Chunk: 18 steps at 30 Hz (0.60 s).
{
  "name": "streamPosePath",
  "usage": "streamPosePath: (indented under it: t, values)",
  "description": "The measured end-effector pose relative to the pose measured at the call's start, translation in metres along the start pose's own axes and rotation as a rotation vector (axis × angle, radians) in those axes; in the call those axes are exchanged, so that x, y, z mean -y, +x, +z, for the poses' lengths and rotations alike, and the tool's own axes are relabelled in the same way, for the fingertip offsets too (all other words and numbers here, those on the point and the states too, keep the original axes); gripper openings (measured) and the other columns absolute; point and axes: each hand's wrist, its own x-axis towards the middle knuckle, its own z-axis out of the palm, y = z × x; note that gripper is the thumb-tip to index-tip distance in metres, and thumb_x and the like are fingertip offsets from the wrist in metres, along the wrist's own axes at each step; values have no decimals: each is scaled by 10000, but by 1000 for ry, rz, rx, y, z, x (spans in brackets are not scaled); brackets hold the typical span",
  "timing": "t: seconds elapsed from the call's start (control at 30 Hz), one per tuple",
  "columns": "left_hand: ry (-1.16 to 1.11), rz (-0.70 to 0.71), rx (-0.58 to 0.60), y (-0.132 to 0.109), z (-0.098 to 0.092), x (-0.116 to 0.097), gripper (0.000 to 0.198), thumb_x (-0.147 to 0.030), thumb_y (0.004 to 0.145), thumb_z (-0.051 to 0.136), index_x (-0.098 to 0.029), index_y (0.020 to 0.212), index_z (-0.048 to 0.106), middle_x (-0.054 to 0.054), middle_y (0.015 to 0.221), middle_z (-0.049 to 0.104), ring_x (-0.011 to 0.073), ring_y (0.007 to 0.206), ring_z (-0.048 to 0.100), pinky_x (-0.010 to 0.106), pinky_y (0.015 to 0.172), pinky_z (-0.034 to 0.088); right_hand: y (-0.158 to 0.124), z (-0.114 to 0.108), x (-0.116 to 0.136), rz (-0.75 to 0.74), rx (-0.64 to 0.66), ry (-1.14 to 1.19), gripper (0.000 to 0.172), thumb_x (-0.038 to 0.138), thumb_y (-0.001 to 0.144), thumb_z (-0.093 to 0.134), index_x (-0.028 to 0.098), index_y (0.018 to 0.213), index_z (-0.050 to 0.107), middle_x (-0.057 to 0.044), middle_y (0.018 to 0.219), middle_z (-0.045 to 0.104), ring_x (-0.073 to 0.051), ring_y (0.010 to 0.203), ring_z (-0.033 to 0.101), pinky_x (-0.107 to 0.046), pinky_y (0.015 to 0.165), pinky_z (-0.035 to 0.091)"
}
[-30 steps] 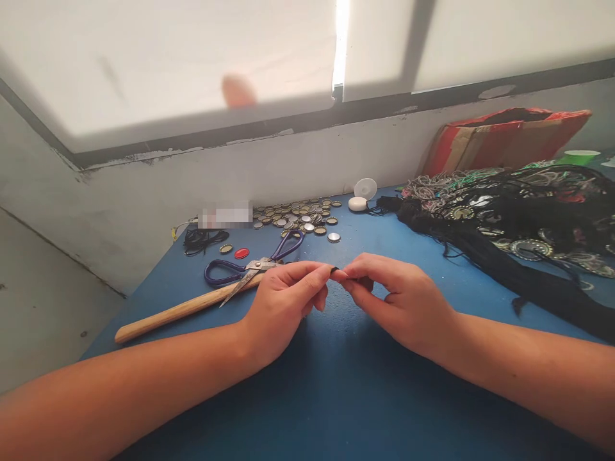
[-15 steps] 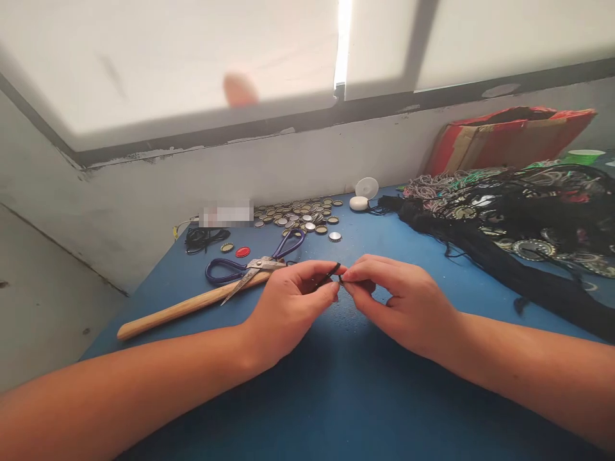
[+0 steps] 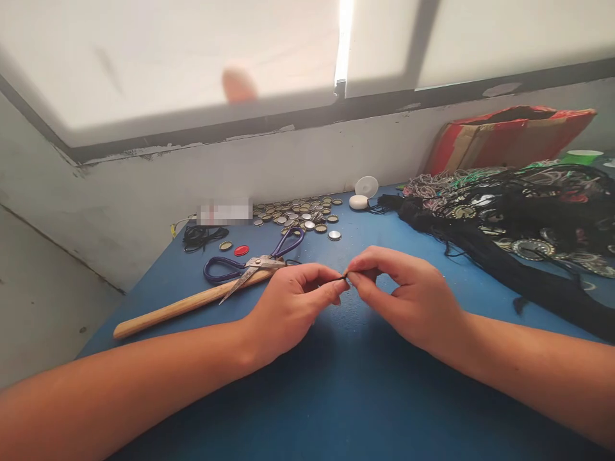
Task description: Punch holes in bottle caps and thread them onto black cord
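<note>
1. Stick [image 3: 168, 312]: on table [image 3: 336, 397], under scissors [image 3: 259, 263].
2. Left hand [image 3: 293, 308]: thumb and forefinger pinch cord [image 3: 344, 277].
3. Cord: above table, between both hands' fingertips.
4. Right hand [image 3: 406, 294]: thumb and forefinger pinch cord.
5. Black threads [image 3: 514, 275]: on table, far right.

red-brown box [image 3: 509, 146] near wall [image 3: 312, 157] | green cup [image 3: 580, 158] far right | scissors [image 3: 261, 263] across wooden stick [image 3: 168, 314]
</note>
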Motion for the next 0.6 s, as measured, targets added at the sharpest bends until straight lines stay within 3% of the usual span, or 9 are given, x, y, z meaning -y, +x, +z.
streamPosePath:
  t: [0.23,0.6]
  values:
    - [-143,-23,-81,-1,1,1,248,-401,855,620,-158,896,643,-11,728,589,49,517,414,190,479,354,4,1,-2,91,155,152,131,306,845,583,203,925,599,-4,795,683,-140,726,647,-275,654,532]
    - [-141,-30,-109,0,1,3,237,-395,843,646,-168,905,616,-22,731,589,50,536,448,181,485,375,4,1,-3,163,128,166,147,343,845,590,202,805,602,-1,693,637,-136,636,605,-268,582,504]
